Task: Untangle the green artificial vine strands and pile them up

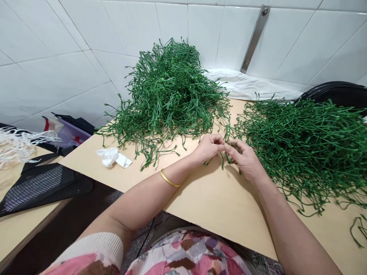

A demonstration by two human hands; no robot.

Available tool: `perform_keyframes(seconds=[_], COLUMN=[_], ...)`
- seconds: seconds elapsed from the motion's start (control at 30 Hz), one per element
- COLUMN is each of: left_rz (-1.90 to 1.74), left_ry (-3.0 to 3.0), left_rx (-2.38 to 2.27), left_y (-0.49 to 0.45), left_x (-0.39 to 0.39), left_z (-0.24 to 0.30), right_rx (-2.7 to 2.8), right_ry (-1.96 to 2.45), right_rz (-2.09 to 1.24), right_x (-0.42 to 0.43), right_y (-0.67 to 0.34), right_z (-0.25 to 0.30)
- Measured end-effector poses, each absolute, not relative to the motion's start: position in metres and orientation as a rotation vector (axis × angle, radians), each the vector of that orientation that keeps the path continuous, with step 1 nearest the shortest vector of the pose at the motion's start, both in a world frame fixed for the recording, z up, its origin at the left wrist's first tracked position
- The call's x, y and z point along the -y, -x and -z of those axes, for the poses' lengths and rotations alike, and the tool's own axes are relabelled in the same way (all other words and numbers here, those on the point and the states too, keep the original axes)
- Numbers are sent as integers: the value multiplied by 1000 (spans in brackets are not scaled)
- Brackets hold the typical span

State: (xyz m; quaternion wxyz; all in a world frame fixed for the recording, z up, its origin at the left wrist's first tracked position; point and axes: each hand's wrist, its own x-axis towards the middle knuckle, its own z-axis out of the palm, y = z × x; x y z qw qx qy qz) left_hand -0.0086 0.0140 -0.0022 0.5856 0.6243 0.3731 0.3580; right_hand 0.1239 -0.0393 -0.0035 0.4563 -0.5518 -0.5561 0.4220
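Strands (223,163) of green are dangling from your fingertips, at the centre of your clock face. Your left hand (208,148) is pinching narrowly, thumb to forefinger, and your right hand (243,159) is meeting it just as tightly; both are apparently holding strands, though your fingers are hiding exactly where.

You are looking partway through this handling, judging by how much is lying around you: a tall heap (174,91) is rising at eleven o'clock, a broad heap (309,141) is spreading at three, and you are working near the gap between them. Nothing is showing which heap is done and which is waiting. A few loose strands (358,229) are lying apart at four o'clock.

The strands are looking like moulded plastic, thin and wavy, and are ending in small knobby tips. The tall heap is tangling into a springy mound; the broad one is running in longer, more aligned curves. Beneath you, the desk (223,206) is showing a smooth, pale surface, and a crumpled white wad (110,156) is resting at nine o'clock.
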Motion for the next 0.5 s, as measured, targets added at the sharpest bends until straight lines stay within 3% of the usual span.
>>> perform_keyframes(seconds=[0.5], left_rz=[-817], left_ry=[-1495], left_rx=[-817], left_y=[11], left_x=[-18], left_z=[3], right_rx=[1343], right_ry=[1203], right_rz=[-1210], right_x=[43], right_y=[-119], right_z=[1])
